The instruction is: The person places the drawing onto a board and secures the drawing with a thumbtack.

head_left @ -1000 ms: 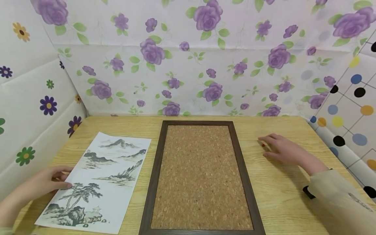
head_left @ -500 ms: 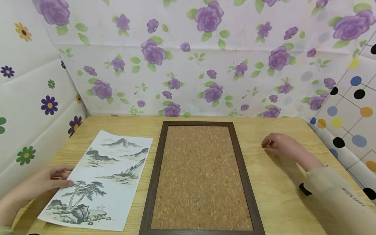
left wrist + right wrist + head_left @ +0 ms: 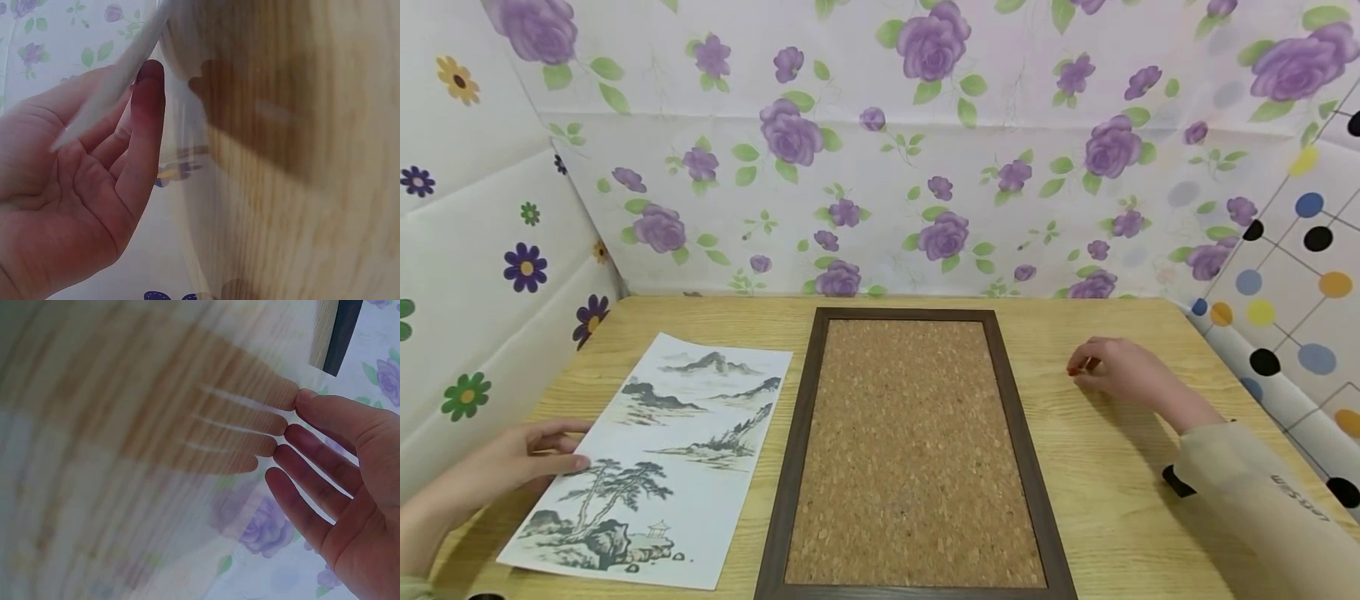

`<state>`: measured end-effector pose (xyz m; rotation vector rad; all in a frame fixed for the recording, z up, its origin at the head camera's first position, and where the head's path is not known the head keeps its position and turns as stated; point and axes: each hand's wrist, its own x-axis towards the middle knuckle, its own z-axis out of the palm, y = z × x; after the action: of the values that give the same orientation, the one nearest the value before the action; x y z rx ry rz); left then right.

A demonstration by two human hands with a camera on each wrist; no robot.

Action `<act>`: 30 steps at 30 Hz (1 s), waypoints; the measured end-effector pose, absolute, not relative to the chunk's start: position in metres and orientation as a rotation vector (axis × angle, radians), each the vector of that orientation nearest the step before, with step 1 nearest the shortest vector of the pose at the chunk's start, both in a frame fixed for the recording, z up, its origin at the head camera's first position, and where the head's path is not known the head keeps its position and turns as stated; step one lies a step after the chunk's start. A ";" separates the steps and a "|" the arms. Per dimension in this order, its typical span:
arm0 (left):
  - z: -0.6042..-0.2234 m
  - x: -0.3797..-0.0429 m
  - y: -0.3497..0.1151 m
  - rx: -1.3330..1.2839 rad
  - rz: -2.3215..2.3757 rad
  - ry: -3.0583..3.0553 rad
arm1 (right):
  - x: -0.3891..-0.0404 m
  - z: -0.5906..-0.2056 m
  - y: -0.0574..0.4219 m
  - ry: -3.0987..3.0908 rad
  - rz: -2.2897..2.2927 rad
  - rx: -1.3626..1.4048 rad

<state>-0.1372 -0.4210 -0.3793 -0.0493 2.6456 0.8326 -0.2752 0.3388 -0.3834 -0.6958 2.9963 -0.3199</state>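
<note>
A sheet of paper (image 3: 700, 433) with an ink landscape of mountains and pines lies at the left of the table. My left hand (image 3: 512, 467) pinches its left edge, thumb on top and fingers beneath; in the left wrist view the sheet (image 3: 115, 90) shows nearly edge-on, slightly lifted off the wood. To the right of the board, my right hand (image 3: 1123, 375) pinches a small red thing (image 3: 1072, 372), about pushpin-sized, low over the table. Fingers mostly cover it, and in the right wrist view it does not show. A cork board (image 3: 910, 450) with a dark brown frame lies between the hands.
The light wooden table (image 3: 1120, 517) has flower-printed cloth (image 3: 880, 208) behind it. A daisy-patterned cloth (image 3: 475, 333) stands at the left side and a dotted one (image 3: 1292, 333) at the right. A dark strap (image 3: 1177, 482) is by the right sleeve.
The right hand's fingers have closed on the small red thing that lay between them. The paper and left hand have shifted slightly to the right and away. The board stays put.
</note>
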 end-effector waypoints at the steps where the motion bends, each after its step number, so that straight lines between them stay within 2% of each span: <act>1: -0.379 -0.137 -0.421 -0.050 0.820 2.652 | -0.275 -0.383 0.339 2.998 -0.319 -0.698; 30: -0.355 -0.139 -0.421 -0.019 1.056 2.796 | -0.276 -0.383 0.332 3.083 -0.192 -0.740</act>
<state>-0.1388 -0.4215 -0.3548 -0.0193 2.7962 1.0561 -0.2765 0.3324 -0.3828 -0.7400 3.0826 -0.1922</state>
